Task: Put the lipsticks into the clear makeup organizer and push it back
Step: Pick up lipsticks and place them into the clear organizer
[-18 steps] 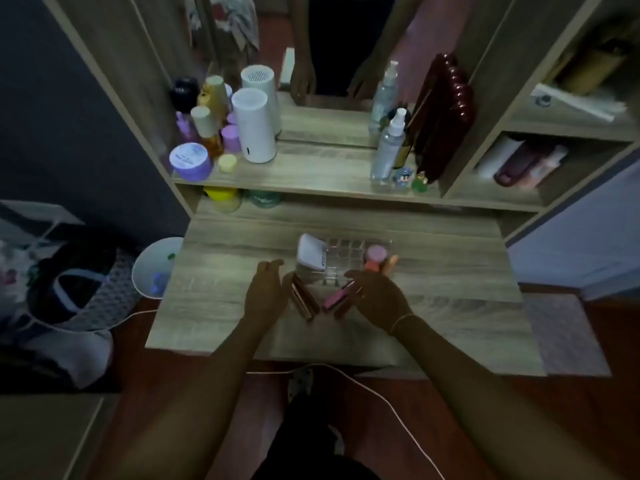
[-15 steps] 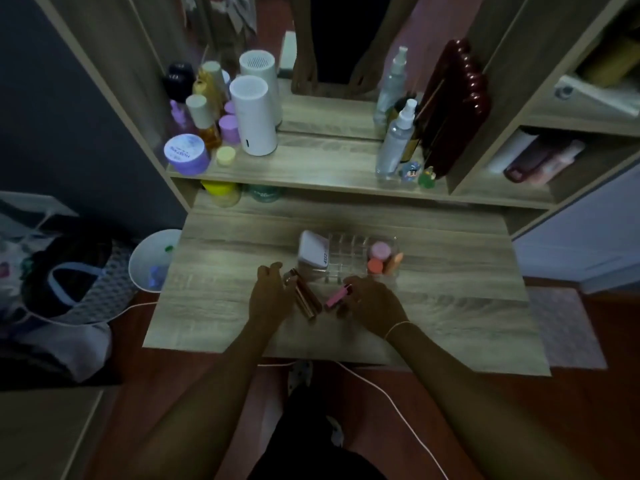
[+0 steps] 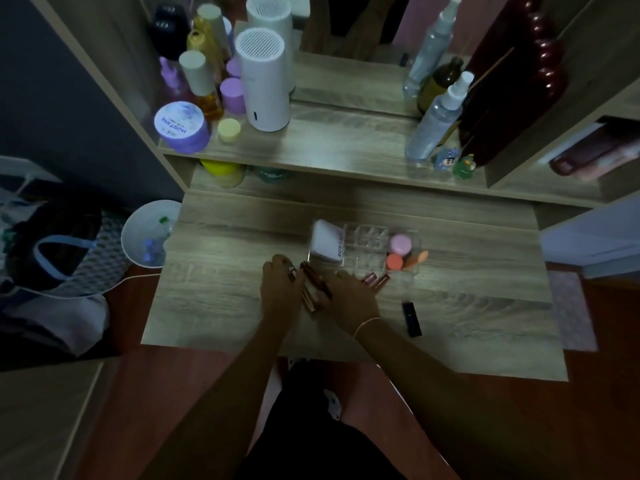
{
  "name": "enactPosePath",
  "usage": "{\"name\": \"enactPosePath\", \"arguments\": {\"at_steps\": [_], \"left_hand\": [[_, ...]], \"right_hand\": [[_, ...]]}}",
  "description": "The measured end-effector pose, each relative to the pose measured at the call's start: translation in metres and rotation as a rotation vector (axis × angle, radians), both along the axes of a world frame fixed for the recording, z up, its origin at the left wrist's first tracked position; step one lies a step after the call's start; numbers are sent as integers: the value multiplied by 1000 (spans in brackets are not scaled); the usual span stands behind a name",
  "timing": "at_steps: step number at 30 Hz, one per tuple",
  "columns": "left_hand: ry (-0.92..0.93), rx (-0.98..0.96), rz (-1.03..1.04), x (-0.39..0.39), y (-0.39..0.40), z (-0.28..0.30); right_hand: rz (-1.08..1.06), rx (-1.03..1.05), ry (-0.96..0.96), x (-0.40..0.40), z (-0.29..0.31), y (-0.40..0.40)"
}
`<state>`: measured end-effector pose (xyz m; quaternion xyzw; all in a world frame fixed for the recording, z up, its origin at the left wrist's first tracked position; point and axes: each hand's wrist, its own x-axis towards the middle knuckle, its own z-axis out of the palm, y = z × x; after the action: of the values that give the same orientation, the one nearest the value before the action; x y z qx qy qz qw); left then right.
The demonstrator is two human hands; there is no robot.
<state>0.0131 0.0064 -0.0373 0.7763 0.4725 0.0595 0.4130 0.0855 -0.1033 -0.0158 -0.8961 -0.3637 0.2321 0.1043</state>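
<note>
Lipsticks (image 3: 313,285): a cluster lies on the table (image 3: 225,271) between both hands, at 7 o'clock from the organizer.
Organizer (image 3: 367,247): clear, mid-table.
Left hand (image 3: 282,289): fingers curled over the cluster; grip cannot be told.
Right hand (image 3: 349,299): fingers spread, resting on the lipsticks.
Dark lipstick (image 3: 411,318): alone at the right hand's 3 o'clock.

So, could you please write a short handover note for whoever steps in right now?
Left hand and right hand are both down on the desk, gathering a cluster of lipsticks; how firmly either grips is unclear.
Two more lipsticks lie in front of the clear organizer; a dark lipstick lies apart, to the right.
Done: no lipstick visibly slotted.
Left: load all lipsticks, then push the organizer back.
</note>
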Motion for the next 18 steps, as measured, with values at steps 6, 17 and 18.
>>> {"name": "enactPosePath", "arguments": {"at_steps": [6,17,18], "left_hand": [[54,7,24,0,16,1],[-87,35,164,5,55,16],[-117,56,158,9,57,22]], "right_hand": [[-30,15,-88,0,-11,13],[47,217,114,13,32,6],[37,226,114,17,37,3]]}}
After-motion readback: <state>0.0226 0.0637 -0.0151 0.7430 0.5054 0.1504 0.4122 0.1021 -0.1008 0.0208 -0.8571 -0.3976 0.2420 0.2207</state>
